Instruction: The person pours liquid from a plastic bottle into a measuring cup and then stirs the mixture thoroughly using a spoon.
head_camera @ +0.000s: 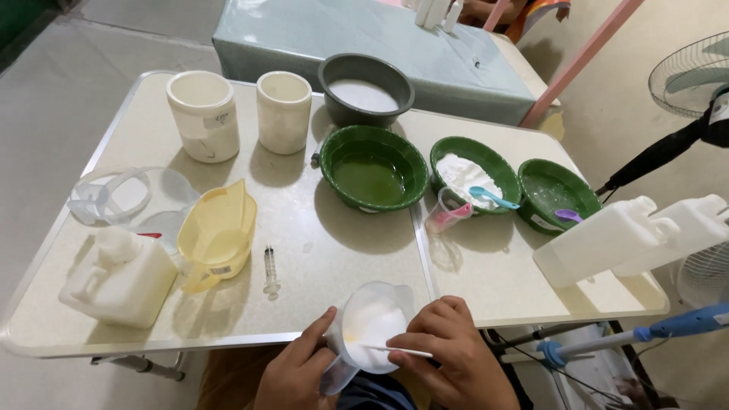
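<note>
I see my left hand (292, 372) wrapped round a clear plastic measuring cup (364, 326), fingers closed on its side, held tilted at the near edge of the worktop (357, 258); the cup holds a white, partly yellowish mix; my right hand (448, 353) pinches a thin white stick (395, 351), fingers narrow around it, with the stick's tip reaching into the cup's mouth.

Just beyond the cup a small syringe (270, 271) lies flat on the worktop; to its left a yellow jug (218, 231) sits beside a white plastic canister (121, 277); behind those, a clear empty jug (121, 197) lies near the left edge.

Further back stand two white cylindrical tubs (203, 114), side by side; a grey bowl (366, 89) with white powder is behind a green bowl (373, 167) of green liquid; to the right, a second green bowl (474, 173) holds white powder and a blue spoon (492, 197); a third green bowl (558, 193) holds a purple spoon; a small clear cup (448, 211) with a pink spoon sits between them and me; two white canisters (630, 235) lie at the right edge.
</note>
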